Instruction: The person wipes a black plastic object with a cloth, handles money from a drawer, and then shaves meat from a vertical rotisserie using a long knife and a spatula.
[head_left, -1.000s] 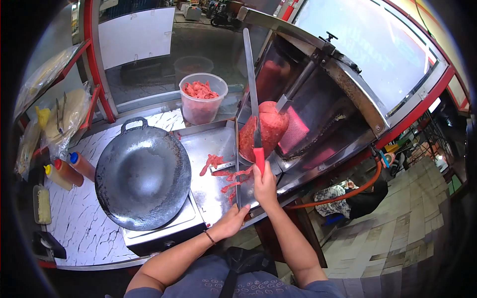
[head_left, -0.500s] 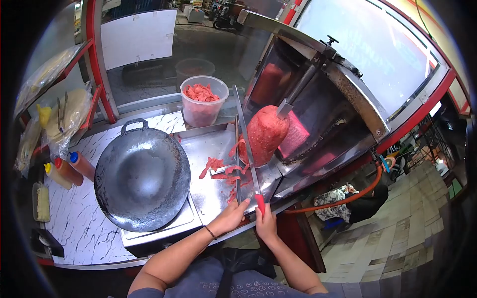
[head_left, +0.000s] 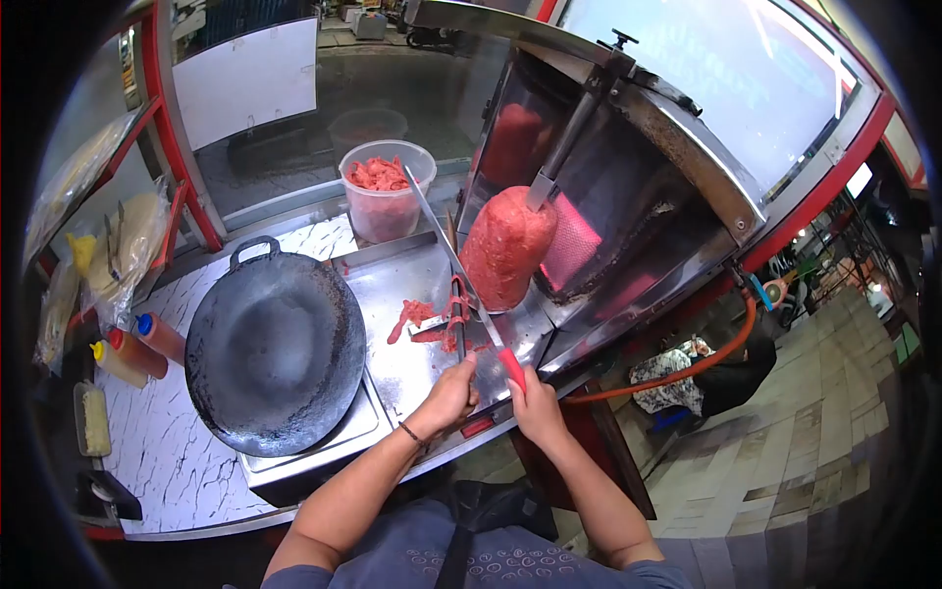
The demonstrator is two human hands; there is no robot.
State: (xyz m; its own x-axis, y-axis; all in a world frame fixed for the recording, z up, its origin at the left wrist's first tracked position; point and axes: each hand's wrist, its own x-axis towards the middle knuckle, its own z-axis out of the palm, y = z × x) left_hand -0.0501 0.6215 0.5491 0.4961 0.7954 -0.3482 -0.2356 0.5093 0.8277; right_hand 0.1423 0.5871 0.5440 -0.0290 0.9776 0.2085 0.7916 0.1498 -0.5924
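Head cam, looks fwd/down, close over stall counter [head_left: 412,363].

Shiny steel knife [head_left: 452,258], matt dark metal wok [head_left: 275,348], glossy steel tray [head_left: 391,267]

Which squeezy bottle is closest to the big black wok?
The blue-capped bottle, lying right beside the wok on its left. The red-capped bottle and yellow-capped bottle sit farther out from it.

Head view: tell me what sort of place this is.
Probably a street kebab stall. A cone of meat stands on a vertical spit in a steel roaster, the right hand holds a long knife and the left hand a metal tool beside it, and a wok sits on a burner.
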